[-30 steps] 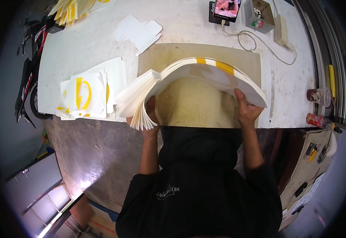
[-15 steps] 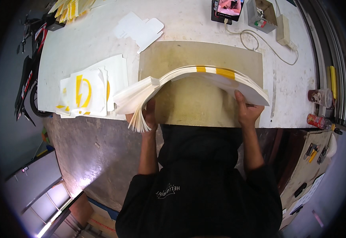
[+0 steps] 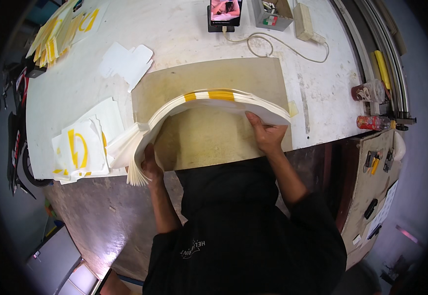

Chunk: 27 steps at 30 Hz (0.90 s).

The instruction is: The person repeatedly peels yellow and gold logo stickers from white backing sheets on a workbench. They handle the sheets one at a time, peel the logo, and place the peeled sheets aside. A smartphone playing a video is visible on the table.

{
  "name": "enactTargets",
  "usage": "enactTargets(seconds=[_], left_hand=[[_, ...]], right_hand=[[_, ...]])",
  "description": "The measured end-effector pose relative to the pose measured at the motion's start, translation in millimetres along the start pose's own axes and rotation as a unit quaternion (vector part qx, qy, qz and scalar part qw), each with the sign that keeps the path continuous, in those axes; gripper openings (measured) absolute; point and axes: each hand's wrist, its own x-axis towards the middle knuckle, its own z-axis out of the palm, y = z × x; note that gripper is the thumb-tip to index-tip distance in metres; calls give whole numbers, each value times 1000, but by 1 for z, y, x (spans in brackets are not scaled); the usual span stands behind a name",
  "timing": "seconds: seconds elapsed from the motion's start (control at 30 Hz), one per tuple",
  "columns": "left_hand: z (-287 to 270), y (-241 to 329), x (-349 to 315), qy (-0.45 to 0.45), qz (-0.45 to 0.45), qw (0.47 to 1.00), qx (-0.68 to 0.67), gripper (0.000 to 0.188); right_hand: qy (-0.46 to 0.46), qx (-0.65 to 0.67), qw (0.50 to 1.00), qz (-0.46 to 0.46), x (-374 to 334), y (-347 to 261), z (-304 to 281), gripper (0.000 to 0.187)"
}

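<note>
left hand [image 3: 152,166] + right hand [image 3: 269,136] gripping paper stack [image 3: 221,96] ends over table [image 3: 324,115]'s near edge, prob heavyish n floppy, best spots imo

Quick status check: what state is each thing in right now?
Paper stack, arched, left end fanned
Left hand, gripping its left end
Right hand, gripping its right end
Phone, screen lit
Grey box, open-topped
White cutout, unfolded flat
Loose printed sheets, overlapping
Brown board, lying flat
Bottle, upright or lying, unclear
</note>
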Motion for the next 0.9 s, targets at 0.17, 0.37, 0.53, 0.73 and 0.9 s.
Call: enactTargets(seconds=[0.17, 0.37, 0.53, 0.73, 0.9], left_hand=[[-7, -15, 6, 37, -1, 999, -1, 30], [-12, -30, 9, 27, 93, 995, 8, 30], [-1, 26, 12, 36, 58, 997, 46, 38], [5, 121, 52, -43, 27, 997, 58, 49], [18, 86, 106, -189, -184, 959, 102, 58]], right_hand=[[7, 10, 1000, 2, -1, 2, 2, 25], [12, 9, 1000, 18, -4, 3, 2, 24], [40, 24, 999, 19, -5, 3, 1, 23], [-94, -131, 981, 113, 53, -65, -14, 32], [-212, -47, 912, 349, 123, -13, -9, 49]])
